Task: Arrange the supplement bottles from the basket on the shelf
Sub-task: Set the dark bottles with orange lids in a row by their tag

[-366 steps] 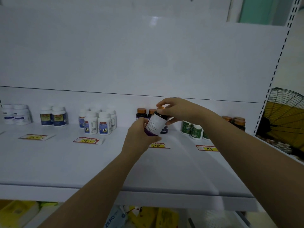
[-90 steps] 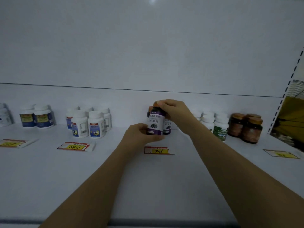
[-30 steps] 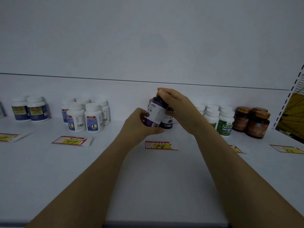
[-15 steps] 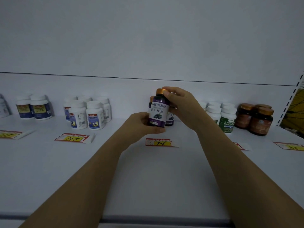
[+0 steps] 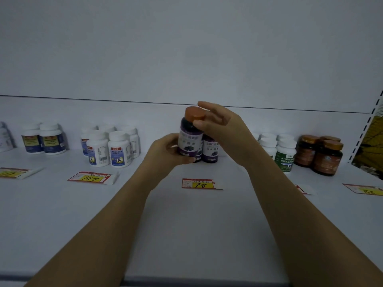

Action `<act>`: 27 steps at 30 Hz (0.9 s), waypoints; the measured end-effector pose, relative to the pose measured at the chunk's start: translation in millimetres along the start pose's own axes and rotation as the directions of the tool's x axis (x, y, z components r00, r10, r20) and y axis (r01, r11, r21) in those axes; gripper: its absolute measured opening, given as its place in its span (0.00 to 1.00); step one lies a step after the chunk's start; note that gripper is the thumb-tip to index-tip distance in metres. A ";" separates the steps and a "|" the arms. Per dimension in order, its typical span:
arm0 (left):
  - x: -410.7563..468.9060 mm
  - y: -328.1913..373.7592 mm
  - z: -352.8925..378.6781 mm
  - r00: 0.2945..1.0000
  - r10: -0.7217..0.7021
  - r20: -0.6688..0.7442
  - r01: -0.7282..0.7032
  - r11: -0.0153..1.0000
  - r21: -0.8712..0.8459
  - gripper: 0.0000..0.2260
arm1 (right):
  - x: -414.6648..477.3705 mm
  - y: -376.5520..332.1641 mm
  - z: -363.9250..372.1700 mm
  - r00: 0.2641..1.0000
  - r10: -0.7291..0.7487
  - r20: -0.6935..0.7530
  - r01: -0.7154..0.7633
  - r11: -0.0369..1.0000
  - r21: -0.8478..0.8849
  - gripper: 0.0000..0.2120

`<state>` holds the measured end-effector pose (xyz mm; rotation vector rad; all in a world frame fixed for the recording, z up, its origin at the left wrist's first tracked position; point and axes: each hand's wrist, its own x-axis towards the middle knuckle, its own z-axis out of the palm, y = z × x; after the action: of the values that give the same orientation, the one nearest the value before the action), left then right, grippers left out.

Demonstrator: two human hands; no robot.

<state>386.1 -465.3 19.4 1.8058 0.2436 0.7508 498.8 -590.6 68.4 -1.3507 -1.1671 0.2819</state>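
Note:
A dark purple supplement bottle [image 5: 190,139] with an orange cap stands upright at the back middle of the white shelf [image 5: 186,220]. My left hand [image 5: 165,152] grips its lower body from the left. My right hand [image 5: 221,129] pinches the orange cap, thumb in front and fingers spread above it. A second purple bottle [image 5: 210,150] stands right behind, partly hidden by my right hand. The basket is out of view.
White bottles with blue labels [image 5: 112,148] and another pair [image 5: 44,139] stand to the left. Green-labelled white bottles [image 5: 285,154] and brown jars [image 5: 325,157] stand to the right. Price tags [image 5: 200,183], [image 5: 91,178] lie along the shelf in front of the groups.
The purple bottle went from tilted a second ago to upright. It now sits lower, close to the bottle behind it. My right fingers have loosened around the cap.

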 end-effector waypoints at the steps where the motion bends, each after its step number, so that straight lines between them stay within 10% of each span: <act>1: 1.9 0.4 -1.2 0.997 0.038 -0.063 -0.038 0.999 0.008 0.22 | -1.3 -3.4 2.6 0.998 -0.057 0.038 0.059 0.997 -0.059 0.22; 9: 3.6 1.6 -5.6 0.900 0.310 -0.306 -0.232 0.936 0.265 0.21 | -3.6 -1.2 28.4 0.938 -0.181 0.296 0.255 0.938 -0.233 0.23; 16: 3.9 8.4 -8.3 0.982 0.140 -0.127 -0.127 0.987 0.102 0.24 | -3.0 -11.3 17.9 0.967 -0.203 0.155 0.229 0.957 -0.176 0.22; 22: -2.6 18.0 -2.6 0.959 -0.138 0.249 0.194 0.957 -0.214 0.21 | 6.6 1.8 3.6 0.970 0.179 -0.166 -0.184 0.983 -0.013 0.18; 27: -2.9 17.8 -0.7 0.880 -0.336 0.335 0.412 0.891 -0.191 0.24 | 2.1 14.1 4.0 0.892 0.450 -0.048 -0.438 0.885 0.158 0.17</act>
<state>379.9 -472.8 34.7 1.5322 0.2770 0.2173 503.0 -582.6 56.6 -1.4769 -0.7385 0.6224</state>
